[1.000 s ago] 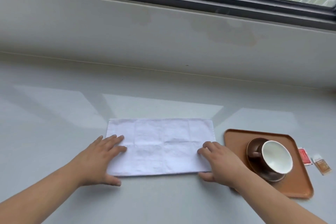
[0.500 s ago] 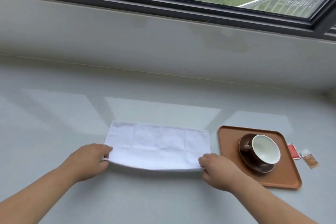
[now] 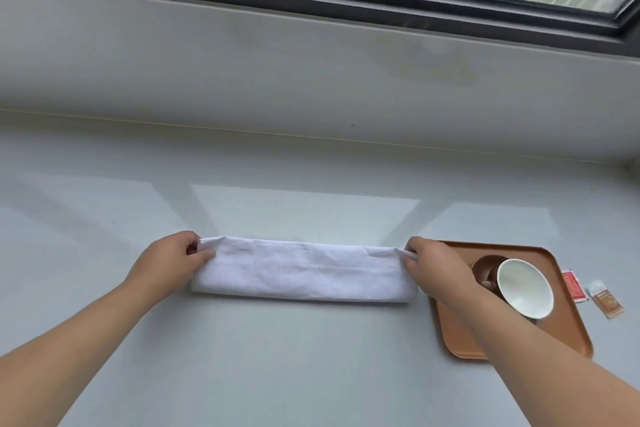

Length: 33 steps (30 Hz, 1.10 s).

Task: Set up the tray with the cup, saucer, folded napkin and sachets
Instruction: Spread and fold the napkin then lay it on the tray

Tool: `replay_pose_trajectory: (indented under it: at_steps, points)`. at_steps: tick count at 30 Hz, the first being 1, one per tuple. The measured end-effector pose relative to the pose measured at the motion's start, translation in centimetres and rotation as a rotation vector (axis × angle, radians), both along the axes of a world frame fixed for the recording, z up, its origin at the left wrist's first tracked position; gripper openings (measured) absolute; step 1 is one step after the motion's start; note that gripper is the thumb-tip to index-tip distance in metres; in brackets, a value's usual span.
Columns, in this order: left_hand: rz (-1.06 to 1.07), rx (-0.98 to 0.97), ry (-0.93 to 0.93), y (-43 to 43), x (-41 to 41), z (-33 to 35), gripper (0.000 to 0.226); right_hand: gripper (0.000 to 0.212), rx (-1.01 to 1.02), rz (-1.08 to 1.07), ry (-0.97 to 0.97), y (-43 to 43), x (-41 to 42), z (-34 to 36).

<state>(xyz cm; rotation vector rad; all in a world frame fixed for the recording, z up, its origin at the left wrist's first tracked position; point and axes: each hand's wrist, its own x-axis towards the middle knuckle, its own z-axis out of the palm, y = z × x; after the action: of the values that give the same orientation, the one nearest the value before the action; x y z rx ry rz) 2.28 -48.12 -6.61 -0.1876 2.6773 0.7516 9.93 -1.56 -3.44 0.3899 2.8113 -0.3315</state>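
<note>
Mid-fold: left hand [image 3: 169, 262] and right hand [image 3: 431, 265] each pinch a far corner of the napkin [image 3: 298, 272], a long strip on the counter [image 3: 311, 357] left of the tray [image 3: 568, 333]. Best to land corners on the edge below, then press the crease flat. Cup [image 3: 524, 288] on saucer [image 3: 485, 265]; sachets [image 3: 592, 291] off-tray, right.
</note>
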Motion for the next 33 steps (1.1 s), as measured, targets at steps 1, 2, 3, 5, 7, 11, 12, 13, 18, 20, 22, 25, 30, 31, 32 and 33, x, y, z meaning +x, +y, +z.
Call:
replay_pose_trajectory:
  at_steps: [1, 2, 3, 5, 7, 11, 12, 13, 18, 20, 22, 25, 30, 31, 32, 33]
  points:
    - [-0.003, -0.011, -0.007, 0.1, -0.5, -0.3, 0.037, 0.012, 0.011, -0.003, -0.002, 0.0, -0.4, -0.2]
    - [-0.009, -0.025, -0.015, 0.2, -0.8, -0.5, 0.035, 0.013, 0.019, -0.003, -0.002, 0.0, -0.6, -0.4]
    - [-0.016, -0.04, -0.023, 0.3, -1.2, -0.7, 0.034, 0.013, 0.028, -0.002, -0.005, -0.1, -0.9, -0.7]
    - [-0.032, -0.065, -0.031, 0.3, -1.7, -1.2, 0.031, 0.013, 0.05, -0.001, -0.013, -0.2, -1.3, -1.3]
    - [-0.053, -0.09, -0.033, 0.3, -2.0, -1.6, 0.031, 0.013, 0.079, 0.005, -0.018, -0.4, -1.4, -1.8]
    - [-0.091, -0.155, -0.045, 0.5, -2.4, -2.1, 0.026, 0.014, 0.15, 0.029, -0.009, -0.6, -1.3, -2.9]
    - [-0.098, -0.16, -0.045, 0.5, -2.4, -2.2, 0.023, 0.014, 0.171, 0.036, 0.003, -0.7, -1.2, -3.0]
    - [-0.104, -0.156, -0.047, 0.5, -2.4, -2.2, 0.02, 0.014, 0.197, 0.048, 0.022, -0.7, -1.1, -3.1]
    - [-0.158, -0.152, -0.027, 0.7, -2.7, -2.0, 0.024, 0.023, 0.296, 0.143, 0.09, -2.0, -0.5, -3.0]
    - [-0.201, -0.188, -0.014, 0.8, -2.8, -1.9, 0.017, 0.024, 0.256, 0.185, 0.109, -3.7, 0.0, -2.8]
    - [-0.218, -0.195, -0.025, 0.9, -2.9, -1.8, 0.019, 0.027, 0.164, 0.26, 0.114, -6.0, 0.7, -2.8]
    - [-0.138, -0.116, -0.066, 0.6, -2.5, -1.5, 0.018, 0.038, 0.06, 0.433, 0.097, -10.3, 2.1, -3.0]
    - [0.007, -0.072, -0.113, -1.9, -0.6, -0.5, 0.018, 0.036, 0.075, 0.681, 0.048, -16.4, 2.9, -4.1]
    - [0.025, -0.092, -0.111, -2.8, 0.0, -0.3, 0.018, 0.032, 0.096, 0.699, 0.059, -17.1, 2.5, -4.2]
    - [0.047, -0.11, -0.117, -3.7, 0.6, -0.1, 0.018, 0.032, 0.114, 0.696, 0.066, -17.5, 1.8, -4.3]
    - [0.078, -0.124, -0.135, -4.8, 1.3, 0.0, 0.019, 0.033, 0.13, 0.683, 0.066, -17.9, 0.9, -4.3]
